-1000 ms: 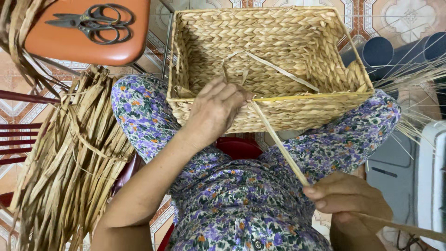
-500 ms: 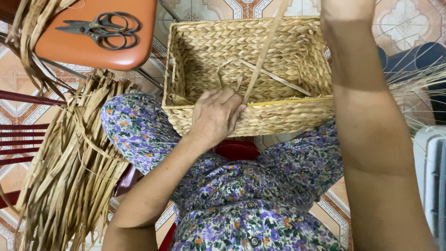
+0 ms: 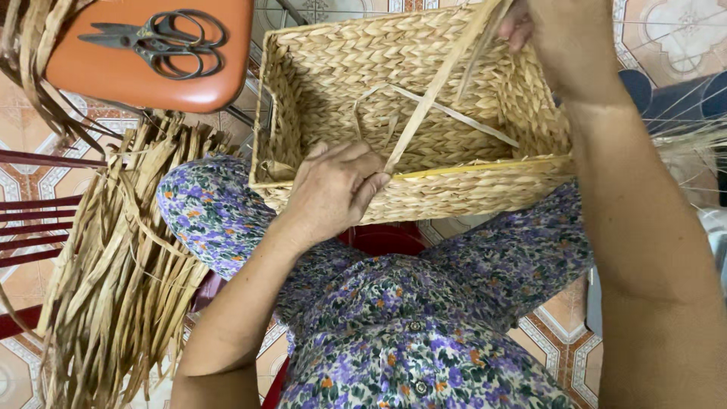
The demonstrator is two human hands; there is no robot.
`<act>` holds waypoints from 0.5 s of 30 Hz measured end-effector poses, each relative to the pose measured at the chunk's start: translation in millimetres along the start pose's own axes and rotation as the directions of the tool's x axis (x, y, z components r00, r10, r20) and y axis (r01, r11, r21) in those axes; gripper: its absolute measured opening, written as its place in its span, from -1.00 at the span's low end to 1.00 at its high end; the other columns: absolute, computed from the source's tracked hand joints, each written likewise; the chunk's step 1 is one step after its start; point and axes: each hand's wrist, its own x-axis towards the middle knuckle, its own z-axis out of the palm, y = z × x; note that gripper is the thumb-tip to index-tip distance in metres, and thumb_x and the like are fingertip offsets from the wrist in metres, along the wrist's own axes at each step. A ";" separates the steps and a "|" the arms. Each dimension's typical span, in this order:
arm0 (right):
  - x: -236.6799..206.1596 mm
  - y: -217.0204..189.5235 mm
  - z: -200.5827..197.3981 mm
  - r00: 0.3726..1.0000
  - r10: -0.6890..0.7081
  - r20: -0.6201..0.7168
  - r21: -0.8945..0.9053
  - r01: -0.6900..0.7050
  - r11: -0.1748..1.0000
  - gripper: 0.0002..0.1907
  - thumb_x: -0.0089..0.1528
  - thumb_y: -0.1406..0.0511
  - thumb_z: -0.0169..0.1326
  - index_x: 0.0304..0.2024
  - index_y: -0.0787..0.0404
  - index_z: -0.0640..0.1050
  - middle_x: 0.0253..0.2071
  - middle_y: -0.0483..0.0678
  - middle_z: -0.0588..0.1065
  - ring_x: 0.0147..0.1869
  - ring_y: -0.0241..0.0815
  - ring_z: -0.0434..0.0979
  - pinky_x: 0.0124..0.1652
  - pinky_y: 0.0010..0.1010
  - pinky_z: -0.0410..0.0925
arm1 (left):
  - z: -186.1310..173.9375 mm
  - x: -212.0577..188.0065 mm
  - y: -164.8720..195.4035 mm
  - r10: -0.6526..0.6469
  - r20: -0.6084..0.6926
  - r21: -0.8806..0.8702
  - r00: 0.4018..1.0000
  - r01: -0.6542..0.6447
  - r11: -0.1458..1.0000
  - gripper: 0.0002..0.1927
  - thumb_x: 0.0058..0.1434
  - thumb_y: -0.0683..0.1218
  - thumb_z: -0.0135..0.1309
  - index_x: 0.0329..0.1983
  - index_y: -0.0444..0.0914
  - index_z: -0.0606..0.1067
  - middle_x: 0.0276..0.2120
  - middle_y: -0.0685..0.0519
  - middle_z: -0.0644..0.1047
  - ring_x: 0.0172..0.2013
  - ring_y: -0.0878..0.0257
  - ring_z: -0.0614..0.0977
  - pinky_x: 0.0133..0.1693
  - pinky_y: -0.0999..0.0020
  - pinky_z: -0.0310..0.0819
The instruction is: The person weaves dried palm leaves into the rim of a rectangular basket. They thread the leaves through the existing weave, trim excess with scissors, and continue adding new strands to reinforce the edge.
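Observation:
A rectangular woven straw basket (image 3: 326,68) rests on my lap, against my floral-clad knees. My left hand (image 3: 333,189) presses on the basket's near rim and pinches the lower end of a long flat straw strand (image 3: 435,91). The strand runs up and to the right across the basket's opening. My right hand (image 3: 556,34) is raised at the top of the view over the basket's far right corner, holding the strand's upper end taut. Other loose strands lie inside the basket.
A thick bundle of dried straw strips (image 3: 113,265) hangs at the left. An orange stool (image 3: 144,76) at the top left carries black scissors (image 3: 155,42). Patterned floor tiles (image 3: 666,30) surround me, with dark red chair bars (image 3: 38,220) at the far left.
My right hand has swung from low at my right knee up over the basket's far right side, pulling the strand upward. My left hand stays on the near rim.

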 end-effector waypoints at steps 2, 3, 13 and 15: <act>-9.0 -2.0 19.5 0.989 0.034 0.143 0.345 -0.082 0.935 -0.75 0.59 0.34 -0.03 -0.11 0.38 0.57 -0.30 0.09 0.57 -0.36 -0.29 0.59 -0.38 -0.56 0.48 | 5.4 1.7 3.4 -0.029 -0.038 -0.045 0.999 0.028 0.999 -0.83 0.32 -0.05 0.16 -0.30 -0.23 0.49 -0.32 0.02 0.51 -0.21 0.07 0.57 -0.12 0.13 0.40; -13.9 -3.1 30.2 0.979 0.047 0.198 0.442 -0.131 0.887 -0.75 0.58 0.33 -0.03 -0.11 0.38 0.57 -0.29 0.09 0.58 -0.36 -0.30 0.60 -0.38 -0.57 0.49 | 7.9 1.9 4.8 -0.070 -0.044 -0.022 0.997 0.069 0.997 -0.82 0.29 -0.05 0.17 -0.32 -0.24 0.49 -0.34 0.01 0.51 -0.22 0.06 0.57 -0.14 0.12 0.39; -8.0 -5.9 72.1 0.986 0.090 0.143 0.405 -0.141 0.903 -0.74 0.55 0.33 -0.01 -0.16 0.37 0.58 -0.34 0.06 0.58 -0.42 -0.28 0.59 -0.46 -0.56 0.46 | 12.1 -1.4 6.5 -0.161 -0.045 0.098 0.986 0.165 0.981 -0.78 0.08 -0.03 0.24 -0.31 -0.25 0.52 -0.32 -0.05 0.52 -0.16 0.01 0.58 -0.16 0.05 0.35; -9.2 -6.7 79.3 0.980 0.142 0.137 0.300 -0.178 0.937 -0.74 0.49 0.34 -0.01 -0.25 0.37 0.57 -0.38 0.05 0.59 -0.45 -0.29 0.63 -0.53 -0.56 0.46 | 16.6 -1.1 7.1 -0.153 -0.040 0.127 0.987 0.157 0.979 -0.78 0.07 -0.05 0.25 -0.30 -0.24 0.53 -0.30 -0.06 0.53 -0.14 0.00 0.59 -0.15 0.03 0.38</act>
